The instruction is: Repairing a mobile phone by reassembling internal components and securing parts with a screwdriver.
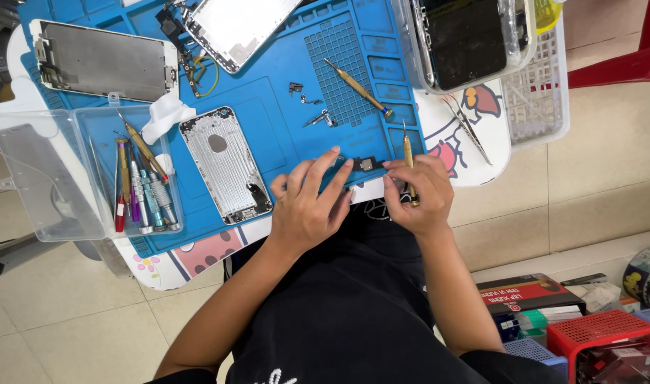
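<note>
My left hand (307, 203) and my right hand (417, 195) meet at the near edge of a blue work mat (282, 128). Between their fingertips sits a small dark phone part (366, 164), pinched from both sides. My right hand also grips a brass-handled screwdriver (408, 160), its tip pointing away from me. An emptied silver phone shell (225, 163) lies on the mat just left of my left hand.
A second brass screwdriver (357, 87) and small loose metal parts (307, 99) lie on the mat. A clear box (90, 171) holds several screwdrivers at left. Phone screen panels (101, 60) sit at the back. Tweezers (467, 128) lie right, beside a white basket (538, 92).
</note>
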